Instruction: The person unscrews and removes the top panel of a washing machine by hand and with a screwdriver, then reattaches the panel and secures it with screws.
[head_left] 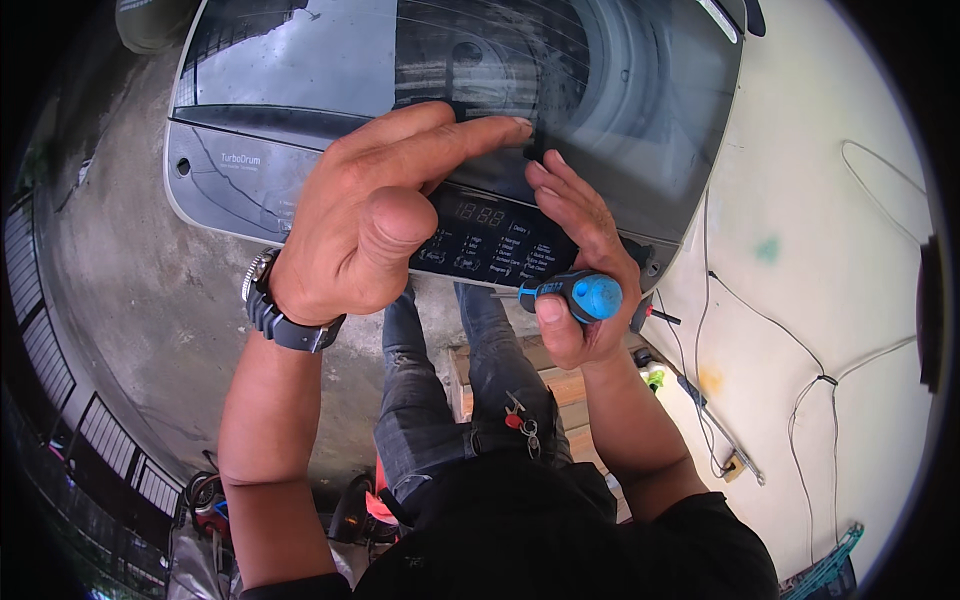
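A top-loading washing machine with a dark glass lid (640, 100) is in front of me; the drum shows dimly through the glass. Along its near edge runs a grey and black control panel (480, 240) with a small digital display. My left hand (365, 210), wearing a black watch (262, 300), hovers over the panel's middle, its thumb raised and its fingers stretched toward the right. The fingertips are close to my right hand (595, 235). There a screwdriver (590, 297) with a blue and black handle is held between thumb and palm, while the other fingers extend forward. Its shaft points left.
Thin cables (770, 325) hang along the pale wall at right. A slatted wooden piece (560, 385) lies by my legs on the concrete floor (130, 270). At the lower left are a metal grille (125, 450) and some tools (208, 500). A round object (150, 25) is beyond the machine's far left corner.
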